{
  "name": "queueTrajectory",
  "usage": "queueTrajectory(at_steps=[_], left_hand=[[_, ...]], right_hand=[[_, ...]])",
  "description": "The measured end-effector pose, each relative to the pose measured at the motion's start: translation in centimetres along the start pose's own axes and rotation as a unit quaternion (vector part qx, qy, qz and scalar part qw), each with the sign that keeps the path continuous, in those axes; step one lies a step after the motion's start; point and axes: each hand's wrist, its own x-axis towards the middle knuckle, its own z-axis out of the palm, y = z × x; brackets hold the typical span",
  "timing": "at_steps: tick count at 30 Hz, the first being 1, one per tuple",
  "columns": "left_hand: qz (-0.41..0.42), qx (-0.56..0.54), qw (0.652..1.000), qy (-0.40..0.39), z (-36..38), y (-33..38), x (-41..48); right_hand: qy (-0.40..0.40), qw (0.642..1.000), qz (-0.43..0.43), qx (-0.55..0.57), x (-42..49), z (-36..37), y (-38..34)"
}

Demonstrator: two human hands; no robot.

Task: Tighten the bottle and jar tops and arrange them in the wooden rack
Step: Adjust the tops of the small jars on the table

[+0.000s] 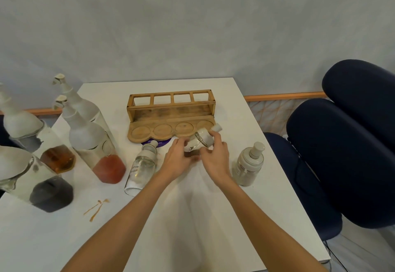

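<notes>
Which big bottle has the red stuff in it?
The tall bottle with red liquid, nearest the "White sugar" jar. The other tall ones hold amber liquid, dark liquid, or show none.

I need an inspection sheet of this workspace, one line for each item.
Surface: white table, a brown smear near its left side.
Job's things: wooden rack empty; white sugar jar and jar with pump top standing; four tall bottles at left.
Clutter: purple disc under the rack's front edge.
Grippers: left hand and right hand hold a tilted small jar.
Cables: nothing seen.
Surroundings: blue wall, dark blue chairs at right.
</notes>
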Motion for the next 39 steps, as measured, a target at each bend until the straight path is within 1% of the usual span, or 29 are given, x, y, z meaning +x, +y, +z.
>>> queueTrajectory(at_steps=[4, 7, 10, 13, 20, 27, 32, 37, 39], left_hand=[[-0.032, -0.126, 0.991, 0.023, 1.2, 0.9, -0.7], [-0.047, -0.165, 0.985, 0.023, 1.9, 1.8, -0.8], [-0.056, -0.205, 0.977, 0.006, 2.7, 2.5, -0.6], [-0.047, -0.234, 0.971, -0.013, 3.6, 3.0, -0.4], [-0.064, -0.318, 0.945, -0.041, 5.4, 3.7, -0.4], [-0.066, -0.32, 0.944, -0.049, 5.9, 3.8, -0.3], [-0.059, -0.333, 0.939, -0.058, 5.6, 3.8, -0.7], [-0.041, -0.253, 0.965, -0.053, 4.7, 3.5, -1.4], [-0.036, -0.192, 0.98, -0.033, 4.0, 3.0, -1.6]], right_hand=[[-0.007, 0.995, -0.069, -0.074, -0.3, -1.1, -0.5], [-0.007, 0.99, -0.099, -0.1, -0.5, -1.9, -0.5], [-0.002, 0.987, -0.112, -0.112, -0.7, -2.8, -0.2], [0.012, 0.984, -0.122, -0.129, -0.8, -3.2, 0.3], [0.017, 0.983, -0.12, -0.14, -1.4, -3.5, 1.1], [0.037, 0.975, -0.111, -0.187, -1.7, -3.0, 1.0], [0.013, 0.976, -0.109, -0.186, -2.5, -2.9, 1.0], [-0.028, 0.979, -0.098, -0.177, -3.7, -3.2, 0.5], [-0.055, 0.977, -0.098, -0.18, -4.7, -3.6, 0.3]])
